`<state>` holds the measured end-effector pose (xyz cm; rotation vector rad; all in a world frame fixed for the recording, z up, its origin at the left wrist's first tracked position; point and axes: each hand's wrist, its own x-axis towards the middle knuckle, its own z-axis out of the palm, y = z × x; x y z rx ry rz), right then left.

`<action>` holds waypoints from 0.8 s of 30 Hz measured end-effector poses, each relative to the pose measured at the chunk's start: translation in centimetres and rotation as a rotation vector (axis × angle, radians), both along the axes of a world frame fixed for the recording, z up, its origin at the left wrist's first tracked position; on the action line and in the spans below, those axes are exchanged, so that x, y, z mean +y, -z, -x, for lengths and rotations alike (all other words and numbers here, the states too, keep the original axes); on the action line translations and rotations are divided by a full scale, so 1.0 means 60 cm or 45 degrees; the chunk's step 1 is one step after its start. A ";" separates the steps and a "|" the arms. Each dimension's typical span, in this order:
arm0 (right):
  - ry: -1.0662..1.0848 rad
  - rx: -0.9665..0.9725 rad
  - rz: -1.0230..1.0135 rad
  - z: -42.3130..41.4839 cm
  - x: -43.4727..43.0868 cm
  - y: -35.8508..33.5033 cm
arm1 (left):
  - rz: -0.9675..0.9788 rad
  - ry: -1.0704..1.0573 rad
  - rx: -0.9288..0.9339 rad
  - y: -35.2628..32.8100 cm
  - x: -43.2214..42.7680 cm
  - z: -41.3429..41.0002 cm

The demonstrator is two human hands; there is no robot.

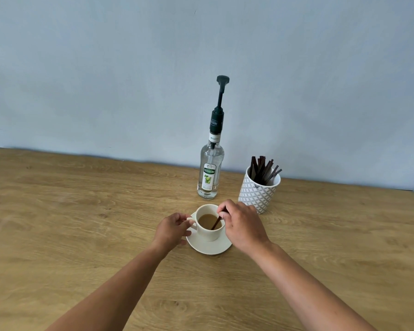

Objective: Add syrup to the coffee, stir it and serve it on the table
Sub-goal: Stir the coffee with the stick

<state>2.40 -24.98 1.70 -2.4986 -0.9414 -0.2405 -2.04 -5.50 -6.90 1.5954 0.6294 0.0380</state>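
A cream cup (208, 232) of milky coffee stands on a matching saucer (207, 247) in the middle of the wooden table (81, 211). My left hand (172, 229) grips the cup's handle on its left side. My right hand (243, 225) pinches a dark stir stick (216, 222), whose lower end dips into the coffee. Behind the cup stands a clear syrup bottle (210, 173) with a tall dark pump on top; neither hand touches it.
A white patterned holder (258, 194) with several dark stir sticks stands right of the bottle, close behind my right hand. A pale blue wall runs along the table's far edge.
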 end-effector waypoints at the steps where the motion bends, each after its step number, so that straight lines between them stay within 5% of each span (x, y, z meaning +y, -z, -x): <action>1: -0.003 0.008 -0.026 0.001 0.002 0.000 | 0.002 0.001 0.001 0.000 0.000 0.000; 24: -0.003 0.062 -0.046 -0.004 -0.004 0.001 | -0.028 0.014 0.013 -0.006 0.000 0.004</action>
